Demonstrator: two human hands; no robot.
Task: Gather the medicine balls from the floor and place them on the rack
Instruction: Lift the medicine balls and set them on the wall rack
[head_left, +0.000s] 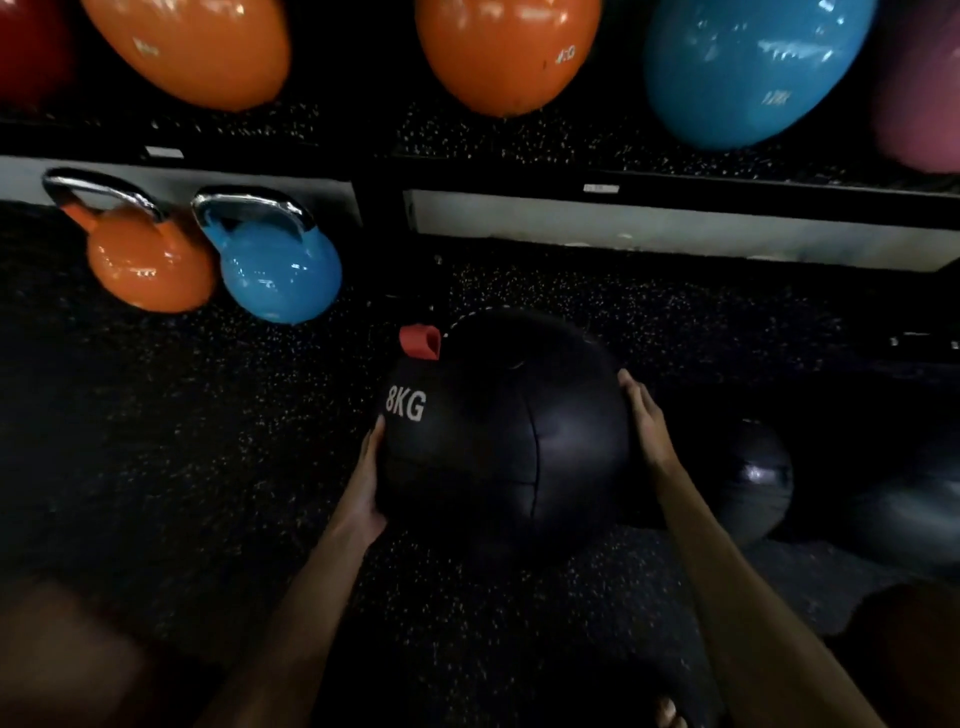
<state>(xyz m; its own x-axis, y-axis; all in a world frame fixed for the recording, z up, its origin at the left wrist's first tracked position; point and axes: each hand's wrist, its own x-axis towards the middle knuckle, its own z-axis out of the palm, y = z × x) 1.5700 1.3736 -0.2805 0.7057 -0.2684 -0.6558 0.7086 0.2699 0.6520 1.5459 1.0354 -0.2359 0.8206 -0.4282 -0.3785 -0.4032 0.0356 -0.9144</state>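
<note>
The ball (504, 436) sits between your hands. Your left hand (366, 483) presses its left side, your right hand (644, 421) its right side, fingers straight.

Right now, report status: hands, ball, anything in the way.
Left hand, right hand flat on ball sides. Ball low, not on rack. Second ball close right; orange kettlebell, blue kettlebell ahead left.
</note>
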